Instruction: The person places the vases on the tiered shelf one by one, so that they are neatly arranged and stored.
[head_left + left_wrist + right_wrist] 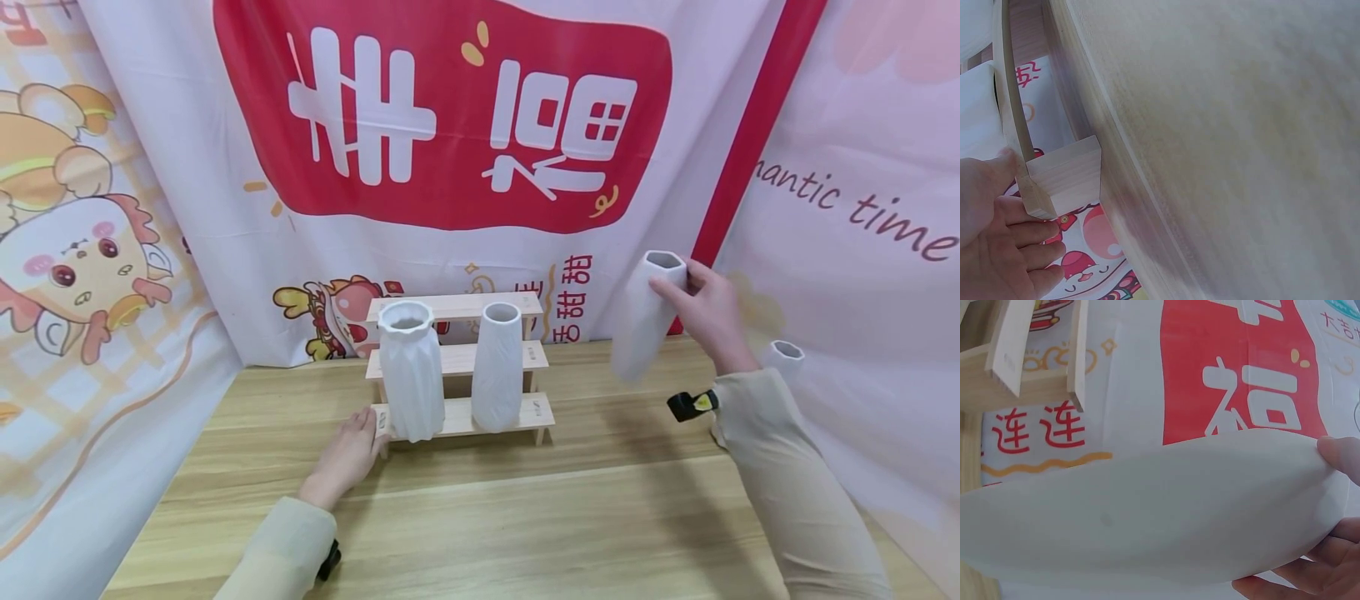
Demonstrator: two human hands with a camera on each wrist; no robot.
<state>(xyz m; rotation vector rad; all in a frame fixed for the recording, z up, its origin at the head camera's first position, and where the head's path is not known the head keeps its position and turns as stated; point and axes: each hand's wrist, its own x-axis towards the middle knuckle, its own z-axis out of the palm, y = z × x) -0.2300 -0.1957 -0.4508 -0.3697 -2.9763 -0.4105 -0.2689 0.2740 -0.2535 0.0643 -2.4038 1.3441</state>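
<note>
Pale wood makes up the three-step display rack (459,360), and its lowest step bears two white pieces, both upright: a ruffled-rim vase (412,379) toward the left end and a round-mouthed vase (497,367) toward the right. As I judge it, the work is about halfway along. Those two are in place, while two more are off the rack — a hexagonal-mouthed vase (643,321) up in the air to the right of it, and a far-right vase (786,358) partly hidden behind the person's right sleeve (795,479).

From where I stand, the right hand (714,312) has the hexagonal-mouthed vase near its top, thumb on one side and fingers round the other, closed just as far as the vase's width allows. That arm reaches well forward and out to the side; the vase tilts, its foot leaning in toward the rack and seemingly clear of the table (525,517).

The left hand (347,454) rests low at the rack's left end, thumb and forefinger lightly pinching the lowest step's tip, the other fingers loosely bent beside it — steadying it, I'd guess.
</note>
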